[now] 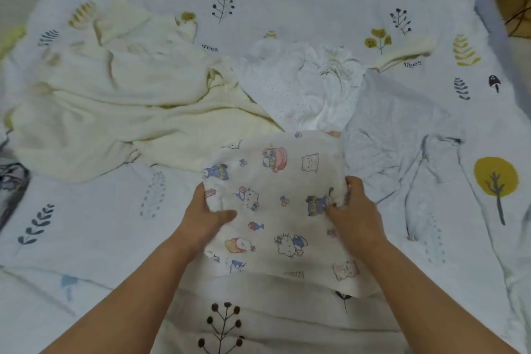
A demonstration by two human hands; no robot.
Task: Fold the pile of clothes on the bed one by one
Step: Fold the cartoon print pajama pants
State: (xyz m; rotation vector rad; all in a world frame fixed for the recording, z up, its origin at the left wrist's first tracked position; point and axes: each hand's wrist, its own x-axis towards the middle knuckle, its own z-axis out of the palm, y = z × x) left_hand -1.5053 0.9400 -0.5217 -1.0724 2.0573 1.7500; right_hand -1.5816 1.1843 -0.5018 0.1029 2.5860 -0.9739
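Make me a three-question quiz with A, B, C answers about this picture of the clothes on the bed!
1. Where does the cream garment lie?
A. left of the cartoon-print cloth
B. right of it
C. under the pillow

2. What colour is the big round tree on the sheet at right?
A. red
B. yellow
C. purple

3. What are the hands doing?
A. resting flat
B. waving
C. gripping the cloth

Answers: 1 A, it sprawls on the left. 2 B, a yellow crown. 3 C, left hand and right hand hold its edges.

"trees" printed on bedsheet (316, 17).
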